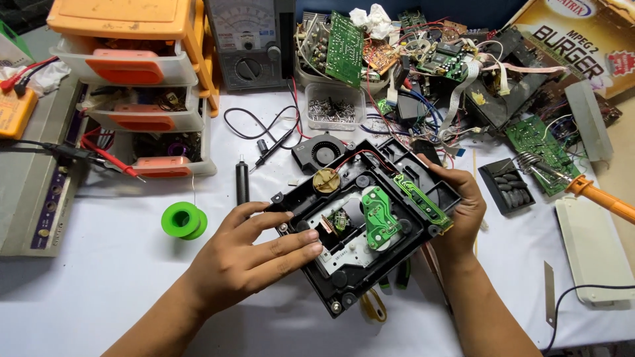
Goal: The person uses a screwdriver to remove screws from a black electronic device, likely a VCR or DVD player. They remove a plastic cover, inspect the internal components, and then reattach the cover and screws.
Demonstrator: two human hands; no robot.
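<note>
- The left hand [248, 254] comes in from the lower left of the frame, fingers spread flat and unclenched, with the fingertips pressing on the lower-left part of a black optical drive mechanism [360, 221].
- The right hand [463, 208] grasps the mechanism's right edge, its thumb lying over the top beside a narrow green circuit strip [423, 199].
- The mechanism sits at the centre of the frame, tilted above the white bench [99, 264], its underside upward; a small green circuit board [378, 218] and a brass-coloured round part [325, 179] show on it.
- A green solder spool [183, 221] lies on the bench left of the left hand, well apart from it.
- A black blower fan [319, 151] rests just above the mechanism.
- An orange-and-white drawer cabinet [139, 73] stands at the upper left, an analogue multimeter [248, 43] beside it.
- A clear tub of small metal parts [334, 107] stands at the upper centre.
- An orange-handled soldering iron [582, 188] lies at the right.
- Loose circuit boards and wires [430, 59] are piled at the upper right.
</note>
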